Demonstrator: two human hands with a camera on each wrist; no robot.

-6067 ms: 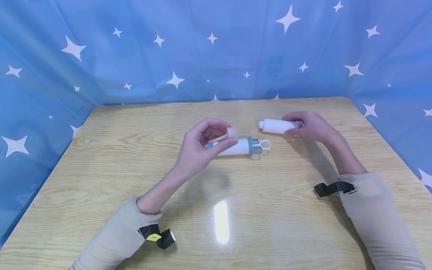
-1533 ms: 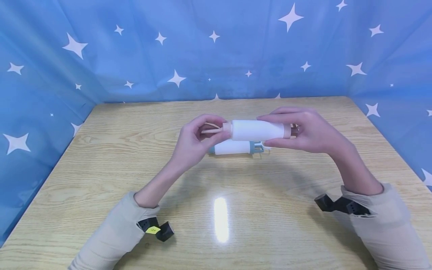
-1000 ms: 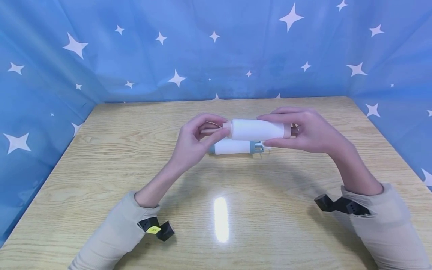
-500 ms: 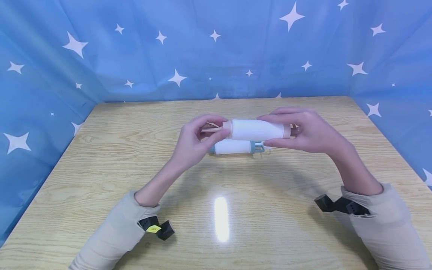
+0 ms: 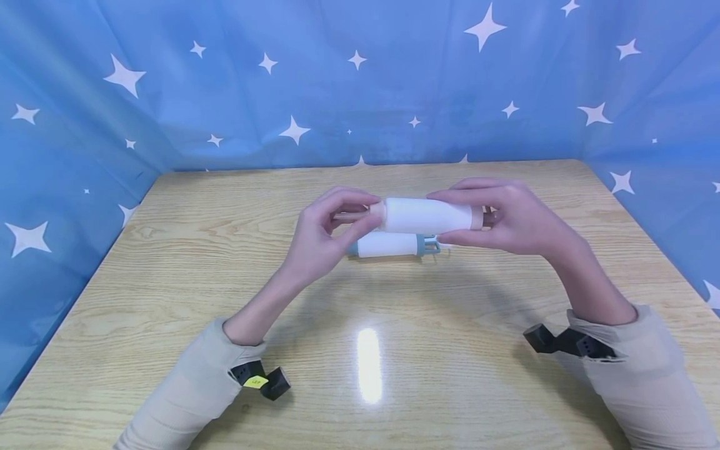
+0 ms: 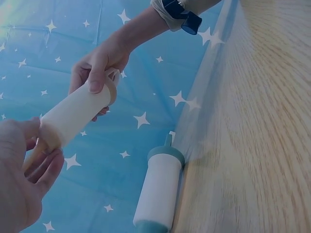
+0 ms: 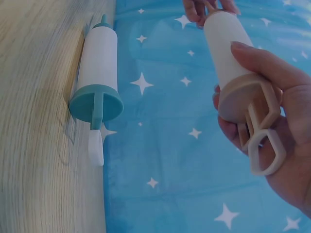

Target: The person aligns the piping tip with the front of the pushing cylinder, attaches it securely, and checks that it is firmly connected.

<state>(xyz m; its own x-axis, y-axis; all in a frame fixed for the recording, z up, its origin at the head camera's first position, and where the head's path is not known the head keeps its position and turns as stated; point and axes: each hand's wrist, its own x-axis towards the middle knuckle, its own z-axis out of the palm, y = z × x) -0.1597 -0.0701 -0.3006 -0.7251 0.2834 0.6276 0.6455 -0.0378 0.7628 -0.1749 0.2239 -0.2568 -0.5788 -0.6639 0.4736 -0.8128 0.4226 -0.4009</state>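
Observation:
A toy syringe with a white barrel (image 5: 419,215) and beige ends is held level above the table in the head view. My left hand (image 5: 320,240) pinches its beige nozzle cap (image 6: 51,135) between thumb and fingers; the cap sits against the barrel's left end. At the other end, my right hand (image 5: 506,215) grips the barrel near the beige flange (image 7: 235,104), thumb along the side. A pale plunger ring (image 7: 253,158) sticks out beside the right palm. Just behind and below lies a second toy syringe (image 5: 388,245), white with teal ends, partly covered in the head view.
The wooden table (image 5: 225,262) stretches around both hands, with a bright reflection in front. A blue curtain (image 5: 360,81) with white stars stands along the back and sides. Small black cameras sit on both sleeves, such as the left wrist camera (image 5: 274,384).
Six seconds ago the cap and barrel were apart; the right hand has brought the barrel left and they now meet. Since 1.5 seconds ago, only the left fingers and thumb shift slightly at the cap.

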